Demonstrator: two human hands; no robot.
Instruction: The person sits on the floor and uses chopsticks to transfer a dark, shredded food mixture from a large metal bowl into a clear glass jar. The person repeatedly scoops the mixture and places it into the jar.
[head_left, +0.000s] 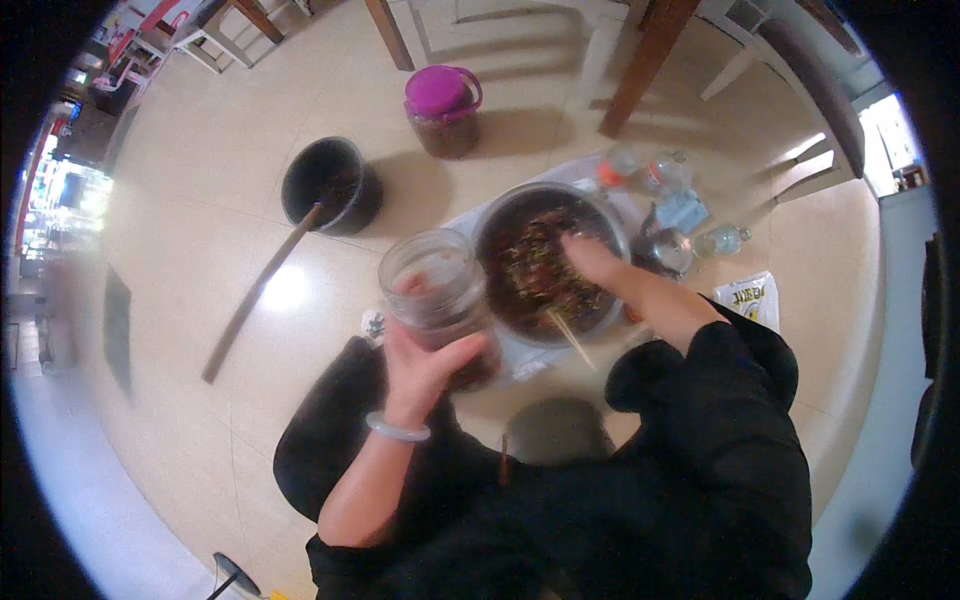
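Observation:
My left hand (424, 356) grips a large clear jar (435, 300) around its side, its wide mouth tilted upward and uncovered. Some dark reddish matter shows low in the jar. Blurred, my right hand (589, 255) reaches into a wide metal basin (491, 199); its fingertips are partly sunk in a dark chopped food mixture (532, 262) with red and green bits. Whether those fingers hold anything cannot be made out. A pair of light chopsticks (570, 337) leans over the basin's near rim. Under the basin lies a whitish sheet (529, 364).
A black bucket (367, 199) with a long wooden stick (262, 292) stands left. Beyond is a jar with a purple lid (435, 90). Right of the basin are a metal kettle (670, 251), a glass bottle (724, 240), clear containers (667, 172) and a printed packet (754, 300). Table legs (652, 67) rise behind.

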